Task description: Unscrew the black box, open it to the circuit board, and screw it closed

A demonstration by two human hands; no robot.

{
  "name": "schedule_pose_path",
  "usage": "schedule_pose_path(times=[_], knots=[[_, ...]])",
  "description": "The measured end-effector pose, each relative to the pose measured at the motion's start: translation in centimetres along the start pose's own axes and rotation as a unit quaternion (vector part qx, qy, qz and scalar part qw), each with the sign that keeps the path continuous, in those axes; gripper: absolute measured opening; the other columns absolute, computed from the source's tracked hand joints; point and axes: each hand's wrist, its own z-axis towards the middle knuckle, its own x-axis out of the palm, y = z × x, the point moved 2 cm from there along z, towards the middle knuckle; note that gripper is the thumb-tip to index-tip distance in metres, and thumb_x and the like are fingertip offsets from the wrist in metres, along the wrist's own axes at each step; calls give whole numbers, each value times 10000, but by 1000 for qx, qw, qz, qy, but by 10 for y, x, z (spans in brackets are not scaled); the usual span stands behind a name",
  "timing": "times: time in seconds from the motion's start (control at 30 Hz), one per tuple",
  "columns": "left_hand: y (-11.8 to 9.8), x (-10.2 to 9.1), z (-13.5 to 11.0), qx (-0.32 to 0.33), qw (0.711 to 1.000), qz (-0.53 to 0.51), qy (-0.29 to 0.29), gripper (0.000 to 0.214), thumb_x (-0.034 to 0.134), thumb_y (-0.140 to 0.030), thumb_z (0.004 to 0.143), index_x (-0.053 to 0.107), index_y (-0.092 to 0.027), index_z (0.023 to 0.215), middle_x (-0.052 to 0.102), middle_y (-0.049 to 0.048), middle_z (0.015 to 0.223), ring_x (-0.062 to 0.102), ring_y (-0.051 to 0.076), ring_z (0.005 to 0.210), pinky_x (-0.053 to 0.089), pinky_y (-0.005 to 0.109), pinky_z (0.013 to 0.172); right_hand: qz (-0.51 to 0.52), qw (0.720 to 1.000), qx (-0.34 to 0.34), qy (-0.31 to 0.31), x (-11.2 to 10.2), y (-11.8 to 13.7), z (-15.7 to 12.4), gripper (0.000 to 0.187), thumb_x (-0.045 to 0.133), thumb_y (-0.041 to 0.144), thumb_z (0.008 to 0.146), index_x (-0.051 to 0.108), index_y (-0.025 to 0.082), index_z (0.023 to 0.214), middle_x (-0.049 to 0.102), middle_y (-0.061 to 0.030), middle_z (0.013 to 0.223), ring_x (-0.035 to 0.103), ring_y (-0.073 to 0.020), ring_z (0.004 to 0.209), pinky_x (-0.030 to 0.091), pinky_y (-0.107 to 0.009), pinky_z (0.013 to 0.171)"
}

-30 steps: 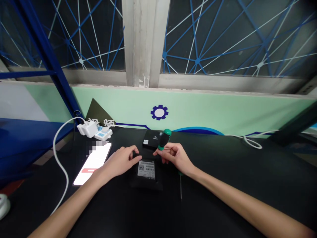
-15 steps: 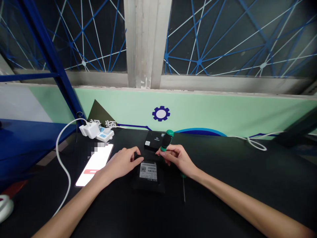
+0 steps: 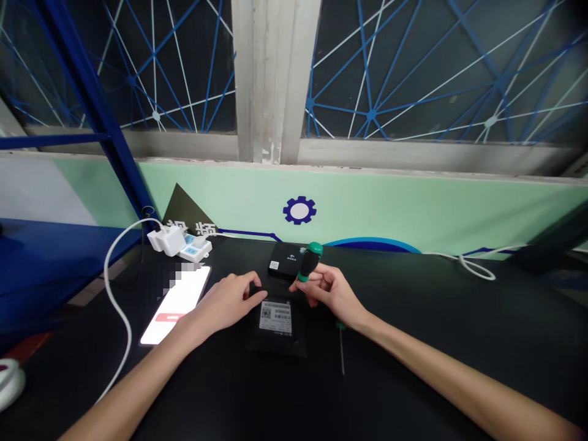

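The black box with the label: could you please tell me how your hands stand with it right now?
Left hand at far left corner of labelled black box. Right hand holding green screwdriver above it. Second black box just beyond.

Dark windows (image 3: 399, 67) with blue-white web pattern, grey metal mullion (image 3: 271, 79) between; below, mint-green wall band (image 3: 413, 211), navy gear emblem (image 3: 299, 211); blue steel rack (image 3: 87, 104) left.

Black tabletop (image 3: 427, 367) (lit smartphone (image 3: 174, 306), black box (image 3: 275, 346))

The right hand (image 3: 333, 293) pinches a green-handled screwdriver (image 3: 309, 261) above a black box (image 3: 275, 324) on the bench (image 3: 413, 343); the left hand (image 3: 225, 303) rests against the box's edge, just beside a lit phone (image 3: 174, 306).
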Motion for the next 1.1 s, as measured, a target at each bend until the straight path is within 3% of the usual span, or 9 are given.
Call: schedule_pose_path(times=[0.3, 0.57, 0.77, 0.9, 1.1], knots=[[-3, -1, -2, -3, 1000, 19, -3, 365, 431, -559, 944, 604, -261, 1062, 636, 8, 757, 612, 220, 766, 358, 280, 609, -21, 1000, 14, -9, 0, 3, -1, 399, 780, 523, 780, 686, 136, 755, 781, -117, 850, 526, -89, 473, 425, -232, 460], [-5, -3, -2, -2, 1000, 7, 2, 352, 426, -550, 944, 602, -263, 1045, 614, -12, 706, 600, 195, 680, 338, 279, 582, -11, 1000, 10, -16, -2, -2, 1, 365, 808, 506, 757, 765, 147, 808, 731, -66, 786, 515, -89, 507, 416, -218, 455], [-7, -4, -2, -4, 1000, 5, 5, 337, 431, -530, 939, 603, -257, 1037, 605, -18, 682, 583, 176, 642, 326, 275, 561, -44, 999, -19, -11, -3, 0, 0, 328, 753, 501, 822, 802, 180, 866, 651, -31, 766, 499, -90, 525, 423, -231, 463], [-8, -5, -2, -2, 1000, 9, 4, 339, 430, -529, 938, 605, -255, 1033, 603, -18, 677, 582, 180, 648, 328, 278, 565, -55, 998, -10, -5, -3, 2, 0, 331, 736, 489, 840, 790, 166, 882, 676, -37, 773, 492, -83, 504, 394, -226, 448], [-8, -4, -2, -6, 1000, 8, 0, 334, 433, -527, 937, 607, -257, 1029, 600, -19, 675, 588, 186, 661, 334, 284, 574, -8, 1000, 14, -27, 1, 1, 2, 357, 853, 474, 703, 718, 158, 799, 737, -42, 751, 470, -73, 472, 378, -202, 420]])
